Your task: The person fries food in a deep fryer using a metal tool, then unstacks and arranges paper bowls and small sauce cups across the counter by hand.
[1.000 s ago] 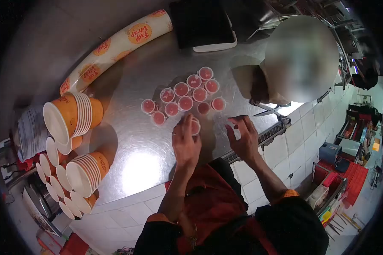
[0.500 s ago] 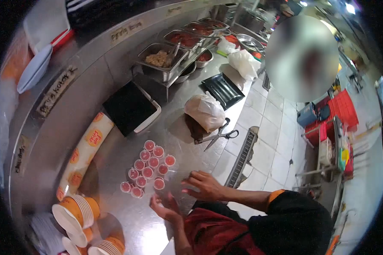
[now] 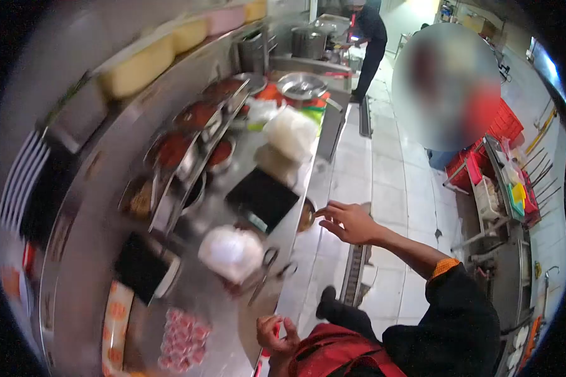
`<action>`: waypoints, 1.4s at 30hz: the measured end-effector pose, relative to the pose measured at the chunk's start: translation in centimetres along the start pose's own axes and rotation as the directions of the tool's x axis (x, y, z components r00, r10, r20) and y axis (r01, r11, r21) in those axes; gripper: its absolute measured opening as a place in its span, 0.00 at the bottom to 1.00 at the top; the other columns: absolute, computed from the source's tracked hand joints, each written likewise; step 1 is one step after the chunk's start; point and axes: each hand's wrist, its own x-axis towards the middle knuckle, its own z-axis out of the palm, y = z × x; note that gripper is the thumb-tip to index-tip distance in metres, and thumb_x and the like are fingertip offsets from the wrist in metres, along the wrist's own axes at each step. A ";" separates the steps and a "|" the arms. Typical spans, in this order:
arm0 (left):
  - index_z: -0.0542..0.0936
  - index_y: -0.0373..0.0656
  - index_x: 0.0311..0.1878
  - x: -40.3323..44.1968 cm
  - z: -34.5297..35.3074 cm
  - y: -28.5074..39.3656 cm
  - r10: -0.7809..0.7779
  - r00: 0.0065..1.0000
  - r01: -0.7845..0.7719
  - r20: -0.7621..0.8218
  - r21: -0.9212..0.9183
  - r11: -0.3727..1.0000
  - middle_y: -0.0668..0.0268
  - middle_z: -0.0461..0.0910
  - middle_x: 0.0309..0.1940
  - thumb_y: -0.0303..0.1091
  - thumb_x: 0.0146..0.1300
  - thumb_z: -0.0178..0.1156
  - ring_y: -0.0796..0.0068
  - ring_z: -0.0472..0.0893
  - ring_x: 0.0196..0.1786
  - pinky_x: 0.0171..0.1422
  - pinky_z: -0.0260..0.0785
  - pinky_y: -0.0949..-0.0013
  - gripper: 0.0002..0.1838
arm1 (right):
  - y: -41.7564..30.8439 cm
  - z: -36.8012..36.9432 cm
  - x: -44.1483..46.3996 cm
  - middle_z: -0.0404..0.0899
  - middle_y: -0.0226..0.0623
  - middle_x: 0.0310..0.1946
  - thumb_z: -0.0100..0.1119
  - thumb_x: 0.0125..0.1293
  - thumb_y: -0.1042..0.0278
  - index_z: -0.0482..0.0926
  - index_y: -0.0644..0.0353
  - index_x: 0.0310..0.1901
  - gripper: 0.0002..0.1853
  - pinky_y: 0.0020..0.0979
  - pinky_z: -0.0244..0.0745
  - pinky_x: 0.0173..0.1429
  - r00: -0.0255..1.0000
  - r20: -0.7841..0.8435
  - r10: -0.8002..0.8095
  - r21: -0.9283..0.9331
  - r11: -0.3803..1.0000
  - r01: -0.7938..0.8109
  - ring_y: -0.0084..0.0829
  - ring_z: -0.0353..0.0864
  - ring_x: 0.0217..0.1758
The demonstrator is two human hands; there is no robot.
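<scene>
My right hand [image 3: 351, 223] reaches out past the counter edge, its fingers apart. The fingertips are close to a round brownish container [image 3: 306, 215], partly hidden by the counter edge; I cannot tell whether they touch it. Low by the counter's front edge, my left hand [image 3: 277, 333] has its fingers curled, with a bit of red by them that is too unclear to name. Small lidded cups of pink-red contents [image 3: 185, 339] sit grouped on the steel counter [image 3: 233, 339]. Black-handled scissors [image 3: 267, 273] lie beside a white plastic bag [image 3: 231, 253].
Farther along are a black tray [image 3: 262, 200], another white bag [image 3: 290, 133], and metal food pans [image 3: 173, 151] on a raised rack. A roll of printed wrap [image 3: 116, 323] lies at left. A person in dark clothes [image 3: 372, 41] stands at the far end. Red crates [image 3: 506, 122] are at right.
My view has swung up and along the counter. My right hand has moved away from the cups and out beyond the counter edge; my left hand has curled its fingers.
</scene>
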 end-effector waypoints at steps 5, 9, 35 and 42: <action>0.74 0.39 0.38 7.5 14.8 1.7 -0.274 0.952 0.285 0.135 -0.074 0.956 0.62 0.74 0.28 0.29 0.55 0.63 0.66 0.74 0.31 0.39 0.67 0.67 0.10 | 17.7 -8.6 9.8 0.75 0.43 0.41 0.56 0.57 0.81 0.75 0.60 0.43 0.12 0.37 0.74 0.37 0.928 -0.333 -0.168 0.035 0.981 0.191 0.42 0.79 0.35; 0.76 0.38 0.38 13.5 25.4 2.4 -0.326 0.916 0.364 0.232 -0.146 0.920 0.63 0.75 0.30 0.29 0.55 0.63 0.72 0.74 0.31 0.41 0.68 0.69 0.09 | 31.4 -12.6 20.9 0.74 0.45 0.45 0.52 0.57 0.81 0.74 0.62 0.45 0.13 0.41 0.75 0.44 0.931 -0.255 -0.261 0.020 0.961 0.275 0.45 0.79 0.42; 0.69 0.43 0.33 46.4 72.6 -6.2 -0.966 0.056 0.996 -0.254 -0.056 0.072 0.75 0.63 0.13 0.38 0.64 0.58 0.85 0.62 0.11 0.13 0.55 0.76 0.11 | 85.3 -19.8 51.6 0.65 0.21 0.19 0.55 0.69 0.59 0.68 0.52 0.39 0.09 0.21 0.58 0.19 0.579 0.801 -0.151 0.598 0.239 -0.765 0.15 0.61 0.16; 0.69 0.44 0.28 49.8 77.6 1.7 -0.894 0.117 0.971 -0.433 -0.140 0.195 0.77 0.61 0.12 0.36 0.65 0.59 0.87 0.59 0.10 0.13 0.52 0.78 0.13 | 85.6 -25.3 51.8 0.60 0.23 0.17 0.49 0.71 0.66 0.62 0.51 0.42 0.06 0.22 0.54 0.16 0.605 0.747 -0.275 0.650 0.109 -0.753 0.16 0.57 0.13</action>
